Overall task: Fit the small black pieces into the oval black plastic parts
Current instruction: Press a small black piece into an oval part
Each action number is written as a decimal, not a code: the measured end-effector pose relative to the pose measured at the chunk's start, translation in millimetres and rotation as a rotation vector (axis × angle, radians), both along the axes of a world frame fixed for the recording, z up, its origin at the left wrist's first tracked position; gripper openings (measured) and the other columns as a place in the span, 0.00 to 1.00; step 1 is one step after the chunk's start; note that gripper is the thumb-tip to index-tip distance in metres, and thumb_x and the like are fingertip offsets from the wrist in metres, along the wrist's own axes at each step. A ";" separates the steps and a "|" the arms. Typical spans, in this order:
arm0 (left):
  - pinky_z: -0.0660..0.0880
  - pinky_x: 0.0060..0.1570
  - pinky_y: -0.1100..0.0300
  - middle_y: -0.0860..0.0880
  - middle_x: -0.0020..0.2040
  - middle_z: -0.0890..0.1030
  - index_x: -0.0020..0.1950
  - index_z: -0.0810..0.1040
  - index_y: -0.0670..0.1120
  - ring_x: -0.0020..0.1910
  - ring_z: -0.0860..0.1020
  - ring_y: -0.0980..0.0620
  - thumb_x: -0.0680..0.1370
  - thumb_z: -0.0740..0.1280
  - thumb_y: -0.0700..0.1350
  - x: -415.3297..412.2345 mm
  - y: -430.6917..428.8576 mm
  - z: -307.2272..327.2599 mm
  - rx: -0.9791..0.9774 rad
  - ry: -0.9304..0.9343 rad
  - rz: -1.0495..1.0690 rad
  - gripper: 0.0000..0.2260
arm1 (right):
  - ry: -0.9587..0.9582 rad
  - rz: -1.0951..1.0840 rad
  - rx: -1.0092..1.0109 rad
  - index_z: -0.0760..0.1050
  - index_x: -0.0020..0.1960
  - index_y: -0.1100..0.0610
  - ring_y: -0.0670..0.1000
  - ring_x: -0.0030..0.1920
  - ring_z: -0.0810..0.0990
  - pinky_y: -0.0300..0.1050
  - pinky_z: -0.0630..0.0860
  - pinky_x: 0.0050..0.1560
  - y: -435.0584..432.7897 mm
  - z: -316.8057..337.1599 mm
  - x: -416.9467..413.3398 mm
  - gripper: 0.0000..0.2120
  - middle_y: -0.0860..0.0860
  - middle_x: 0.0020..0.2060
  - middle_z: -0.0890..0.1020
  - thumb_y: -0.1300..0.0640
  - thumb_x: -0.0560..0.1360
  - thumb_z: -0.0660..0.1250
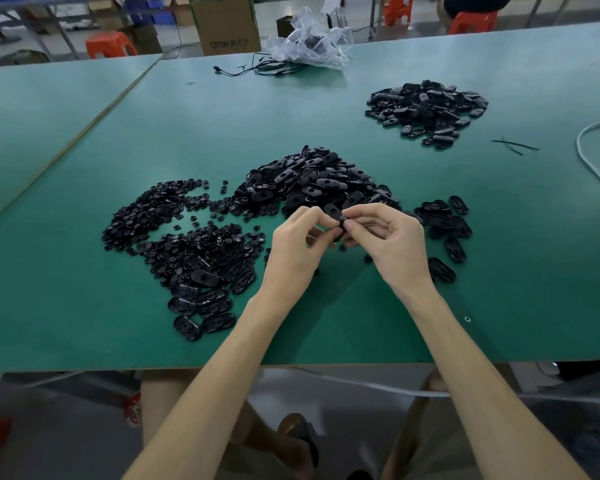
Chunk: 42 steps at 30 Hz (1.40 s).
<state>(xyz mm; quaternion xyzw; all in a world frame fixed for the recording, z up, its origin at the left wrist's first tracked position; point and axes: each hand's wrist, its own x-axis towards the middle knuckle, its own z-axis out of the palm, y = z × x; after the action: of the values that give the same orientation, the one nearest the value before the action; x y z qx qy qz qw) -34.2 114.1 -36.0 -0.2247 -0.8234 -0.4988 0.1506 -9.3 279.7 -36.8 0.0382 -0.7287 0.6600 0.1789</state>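
My left hand (297, 245) and my right hand (392, 240) meet above the green table (84, 306), both pinching one black oval part (340, 223) between their fingertips; the part is mostly hidden by the fingers. A big heap of oval black parts (312, 181) lies just beyond the hands. To the left spreads a pile of small black pieces (160, 216), with several oval parts (201, 299) at its near end. More oval parts (444, 223) lie to the right of my right hand.
A second heap of oval parts (426, 109) sits at the far right. A crumpled clear plastic bag (309, 39) and black cables (257, 67) lie at the far edge. A white cable (596, 161) curves along the right side. A cardboard box (226, 24) stands beyond the table.
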 end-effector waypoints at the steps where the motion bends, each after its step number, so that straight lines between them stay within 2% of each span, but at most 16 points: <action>1: 0.79 0.43 0.56 0.53 0.47 0.81 0.46 0.80 0.48 0.41 0.83 0.51 0.79 0.74 0.39 -0.7 -0.5 -0.4 0.012 -0.013 0.003 0.06 | -0.001 0.003 0.004 0.85 0.54 0.59 0.54 0.41 0.88 0.46 0.85 0.48 0.1 -0.3 -0.1 0.07 0.51 0.42 0.88 0.66 0.78 0.74; 4: 0.78 0.41 0.61 0.55 0.44 0.81 0.45 0.79 0.51 0.39 0.83 0.54 0.77 0.74 0.38 -1.9 -2.0 -0.6 0.046 -0.038 0.014 0.09 | -0.011 0.014 0.011 0.85 0.54 0.59 0.53 0.41 0.88 0.44 0.84 0.47 0.5 0.1 -1.0 0.07 0.51 0.43 0.88 0.66 0.77 0.75; 7: 0.80 0.42 0.59 0.53 0.44 0.83 0.46 0.78 0.55 0.40 0.84 0.53 0.77 0.74 0.37 -2.3 -1.3 -0.8 0.063 -0.077 0.019 0.12 | -0.011 0.010 0.036 0.85 0.53 0.58 0.52 0.41 0.88 0.42 0.84 0.47 -0.1 0.6 -1.5 0.07 0.50 0.44 0.88 0.66 0.77 0.75; 12: 0.80 0.41 0.65 0.52 0.46 0.79 0.48 0.80 0.49 0.41 0.84 0.54 0.79 0.70 0.32 -1.7 -0.7 -3.2 0.051 -0.049 -0.032 0.11 | 0.005 -0.010 0.145 0.87 0.53 0.54 0.47 0.48 0.87 0.41 0.82 0.51 -0.4 1.3 -0.9 0.08 0.45 0.45 0.88 0.65 0.78 0.74; 14: 0.83 0.42 0.60 0.52 0.46 0.77 0.48 0.80 0.49 0.42 0.84 0.53 0.80 0.66 0.32 -0.6 -0.1 -4.4 0.027 -0.050 -0.039 0.11 | 0.007 -0.010 0.178 0.87 0.53 0.54 0.47 0.47 0.87 0.40 0.82 0.53 -0.4 1.7 -0.9 0.08 0.45 0.45 0.88 0.65 0.78 0.73; 17: 0.84 0.43 0.51 0.53 0.47 0.74 0.50 0.80 0.49 0.42 0.84 0.52 0.80 0.63 0.37 1.8 1.1 -5.5 -0.044 0.000 -0.039 0.09 | 0.010 -0.009 0.201 0.87 0.53 0.54 0.47 0.47 0.87 0.39 0.81 0.52 -0.9 1.6 -0.3 0.08 0.44 0.44 0.88 0.64 0.79 0.73; 19: 0.84 0.43 0.49 0.55 0.46 0.72 0.52 0.79 0.50 0.43 0.83 0.52 0.81 0.63 0.39 2.5 1.0 -6.3 -0.097 0.055 -0.039 0.08 | 0.008 -0.012 0.209 0.87 0.53 0.53 0.47 0.47 0.87 0.38 0.82 0.51 -1.3 1.9 -0.4 0.08 0.44 0.44 0.88 0.64 0.79 0.72; 23: 0.83 0.41 0.49 0.55 0.47 0.71 0.54 0.79 0.48 0.42 0.82 0.49 0.81 0.65 0.34 1.1 0.5 -8.8 -0.155 0.119 -0.011 0.10 | 0.012 -0.009 0.228 0.87 0.54 0.53 0.47 0.48 0.87 0.40 0.82 0.52 -2.6 2.4 0.3 0.09 0.43 0.45 0.88 0.64 0.79 0.72; 26: 0.83 0.42 0.53 0.56 0.47 0.73 0.52 0.79 0.49 0.40 0.83 0.53 0.82 0.65 0.35 0.8 1.1 -7.0 -0.105 0.072 -0.018 0.09 | 0.009 -0.015 0.216 0.87 0.54 0.53 0.47 0.48 0.87 0.39 0.81 0.50 -1.3 1.4 0.6 0.09 0.44 0.45 0.88 0.64 0.79 0.72; 30: 0.79 0.39 0.64 0.55 0.47 0.79 0.47 0.78 0.52 0.36 0.84 0.54 0.79 0.71 0.35 -2.7 -0.8 -3.8 0.010 -0.041 -0.014 0.11 | -0.014 -0.013 0.162 0.86 0.54 0.54 0.47 0.46 0.87 0.39 0.82 0.46 0.1 1.4 0.4 0.08 0.45 0.45 0.88 0.64 0.79 0.73; 33: 0.78 0.41 0.66 0.54 0.46 0.83 0.49 0.79 0.51 0.36 0.84 0.53 0.78 0.74 0.37 -3.9 -1.8 -3.5 0.084 -0.131 -0.014 0.10 | -0.020 -0.006 0.129 0.86 0.53 0.56 0.48 0.45 0.87 0.39 0.83 0.44 -1.2 2.2 0.8 0.07 0.47 0.44 0.88 0.66 0.78 0.73; 36: 0.78 0.45 0.65 0.54 0.46 0.84 0.54 0.81 0.50 0.40 0.84 0.56 0.78 0.74 0.38 -4.3 -0.6 -4.9 0.055 -0.122 -0.013 0.09 | -0.018 -0.015 0.122 0.86 0.53 0.57 0.49 0.45 0.87 0.43 0.84 0.46 -1.5 2.8 1.0 0.07 0.47 0.44 0.88 0.66 0.78 0.74; 38: 0.76 0.45 0.69 0.55 0.46 0.84 0.55 0.82 0.50 0.42 0.83 0.59 0.78 0.74 0.38 -3.7 -0.1 -5.0 0.029 -0.102 -0.021 0.09 | -0.013 -0.022 0.133 0.86 0.53 0.56 0.48 0.46 0.87 0.44 0.84 0.49 -1.4 3.1 1.1 0.07 0.46 0.44 0.88 0.65 0.78 0.74; 42: 0.74 0.44 0.73 0.56 0.43 0.84 0.54 0.84 0.48 0.40 0.83 0.57 0.79 0.74 0.40 -2.4 -0.7 -5.1 -0.027 -0.072 -0.048 0.06 | -0.018 -0.022 0.123 0.85 0.51 0.54 0.47 0.45 0.87 0.41 0.83 0.50 -2.0 3.3 1.0 0.07 0.46 0.44 0.88 0.63 0.76 0.76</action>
<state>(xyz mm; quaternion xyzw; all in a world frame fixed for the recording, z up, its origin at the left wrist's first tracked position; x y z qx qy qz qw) -36.6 113.4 -41.1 -0.2284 -0.8292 -0.4990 0.1057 -8.4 277.6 -33.5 0.0354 -0.7699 0.6121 0.1770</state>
